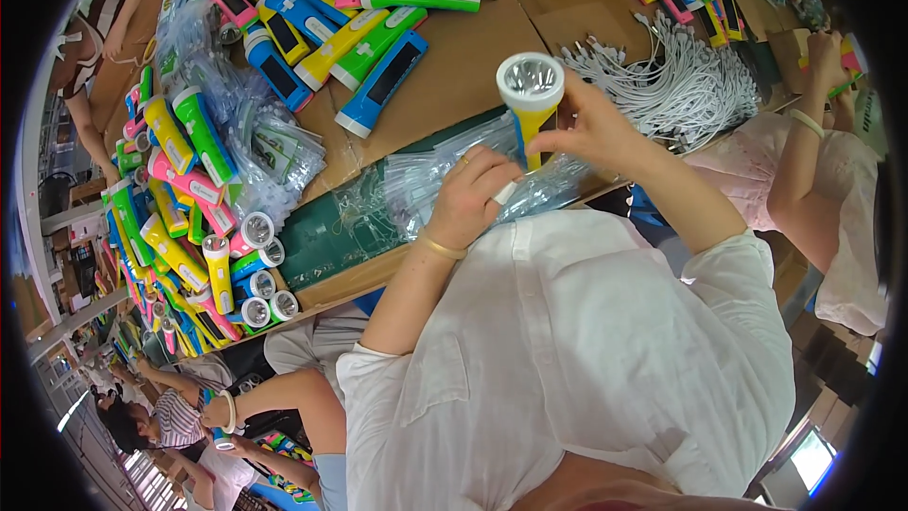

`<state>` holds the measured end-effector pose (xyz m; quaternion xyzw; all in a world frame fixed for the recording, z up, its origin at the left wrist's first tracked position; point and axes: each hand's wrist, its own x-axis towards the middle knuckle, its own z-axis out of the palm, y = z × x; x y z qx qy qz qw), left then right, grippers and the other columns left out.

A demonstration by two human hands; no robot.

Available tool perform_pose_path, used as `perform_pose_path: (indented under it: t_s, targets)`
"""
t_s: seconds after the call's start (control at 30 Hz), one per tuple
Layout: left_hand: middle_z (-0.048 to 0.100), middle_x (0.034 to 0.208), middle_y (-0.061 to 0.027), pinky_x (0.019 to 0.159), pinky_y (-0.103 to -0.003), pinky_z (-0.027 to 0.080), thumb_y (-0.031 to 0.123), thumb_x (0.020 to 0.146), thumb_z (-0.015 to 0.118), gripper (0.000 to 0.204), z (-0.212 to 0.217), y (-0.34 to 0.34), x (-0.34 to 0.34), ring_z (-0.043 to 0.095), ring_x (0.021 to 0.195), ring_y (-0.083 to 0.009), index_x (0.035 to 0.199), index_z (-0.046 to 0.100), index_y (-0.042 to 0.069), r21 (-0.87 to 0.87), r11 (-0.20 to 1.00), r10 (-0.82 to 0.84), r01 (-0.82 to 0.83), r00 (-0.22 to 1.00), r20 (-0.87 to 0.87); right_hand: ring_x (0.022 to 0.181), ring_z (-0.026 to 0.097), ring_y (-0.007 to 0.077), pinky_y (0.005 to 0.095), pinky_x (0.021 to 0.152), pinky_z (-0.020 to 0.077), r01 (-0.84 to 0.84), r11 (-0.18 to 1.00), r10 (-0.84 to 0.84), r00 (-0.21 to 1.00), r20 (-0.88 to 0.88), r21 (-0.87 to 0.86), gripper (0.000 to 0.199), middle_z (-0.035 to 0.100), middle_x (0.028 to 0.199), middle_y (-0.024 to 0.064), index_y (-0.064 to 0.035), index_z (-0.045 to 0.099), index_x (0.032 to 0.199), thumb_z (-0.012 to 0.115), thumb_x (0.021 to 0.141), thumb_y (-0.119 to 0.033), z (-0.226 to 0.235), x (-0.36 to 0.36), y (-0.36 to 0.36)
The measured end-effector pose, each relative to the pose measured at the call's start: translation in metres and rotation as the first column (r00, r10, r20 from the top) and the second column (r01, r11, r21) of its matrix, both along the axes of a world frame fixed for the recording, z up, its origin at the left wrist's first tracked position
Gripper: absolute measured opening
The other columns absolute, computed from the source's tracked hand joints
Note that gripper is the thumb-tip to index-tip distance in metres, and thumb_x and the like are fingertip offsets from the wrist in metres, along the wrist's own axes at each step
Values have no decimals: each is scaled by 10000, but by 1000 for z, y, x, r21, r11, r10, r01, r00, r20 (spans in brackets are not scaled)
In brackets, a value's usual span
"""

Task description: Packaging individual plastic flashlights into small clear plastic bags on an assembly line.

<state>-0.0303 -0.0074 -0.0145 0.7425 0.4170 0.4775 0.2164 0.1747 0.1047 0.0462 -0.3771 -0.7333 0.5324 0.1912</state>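
"Yellow-bodied flashlight (532, 99): where do we find it?"

"Head up over the clear plastic bags (414, 186), gripped in our right hand (594, 131), thumb across its body; our left hand (470, 197) curls beside it, its grip we cannot tell."

**White short-sleeved shirt (624, 350), accessories on the left hand (468, 197)**

Reference: front placket (526, 284), straight, white. Left of the placket: one stitched chest pocket (430, 388) and a loose left sleeve (364, 378). Right of it: a wide, creased right sleeve (742, 274). Also left of the placket: a pale yellowish bangle (441, 248) at the wrist, a gold-coloured ring (463, 161) on a finger, and a white wrap (506, 192) around one digit, material indeterminable.
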Motion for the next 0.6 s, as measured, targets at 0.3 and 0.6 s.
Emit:
perform_pose_path:
  t_s: [0.3, 0.6]
  targets:
    - [645, 891, -109, 757, -364, 516, -51, 779, 696, 175, 4, -7, -15, 620, 842, -299, 932, 678, 34, -66, 997, 47, -41, 994, 101, 1038, 673, 347, 462, 868, 536, -484, 835, 270, 776, 570, 263, 403, 678, 1112, 101, -80, 616, 1180, 787, 833, -191, 35, 18, 8]
    - [620, 922, -118, 747, -415, 522, -86, 677, 663, 285, 19, 8, -2, 604, 868, -325, 940, 680, 22, 5, 994, -112, 113, 989, -99, 1081, 668, 314, 427, 885, 547, -701, 585, 320, 661, 679, 408, 273, 643, 1148, 112, -100, 692, 1125, 692, 853, -122, 1, 7, -21]
